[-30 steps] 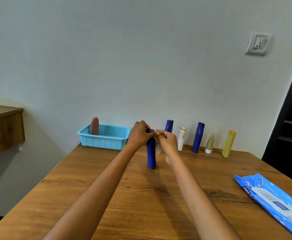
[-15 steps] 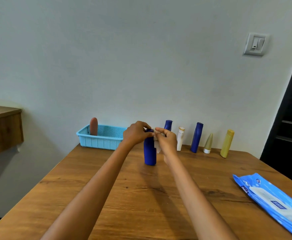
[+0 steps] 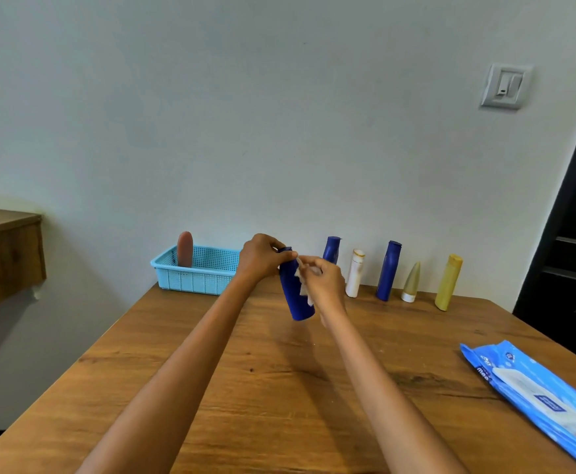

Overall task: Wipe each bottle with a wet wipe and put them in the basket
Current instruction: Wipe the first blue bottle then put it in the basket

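**Blue bottle held over the table and met with a wet wipe**

Blue bottle (image 3: 295,292) is gripped near its cap by the left hand (image 3: 262,258), whose fingers are curled round the top. The bottle is tilted, its base swung toward the right, and it appears to be lifted just clear of the wooden table (image 3: 245,388). A white wet wipe (image 3: 303,283) is pinched in the right hand (image 3: 324,282) and is pressed against the bottle's right side, just below the cap.

A light blue basket (image 3: 194,277) is set at the far left edge of the table, against the wall, and a brown bottle (image 3: 185,249) is stood upright inside it at its left end.

Along the wall to the right, five more bottles are lined up: a second blue bottle (image 3: 331,249), partly hidden behind the right hand, then a white bottle (image 3: 355,273), a tall blue bottle (image 3: 387,270), a small olive cone-shaped bottle (image 3: 410,282) on a white cap, and a yellow bottle (image 3: 448,282).

A blue pack of wipes (image 3: 533,398) is laid flat near the table's right edge, well apart from the hands.
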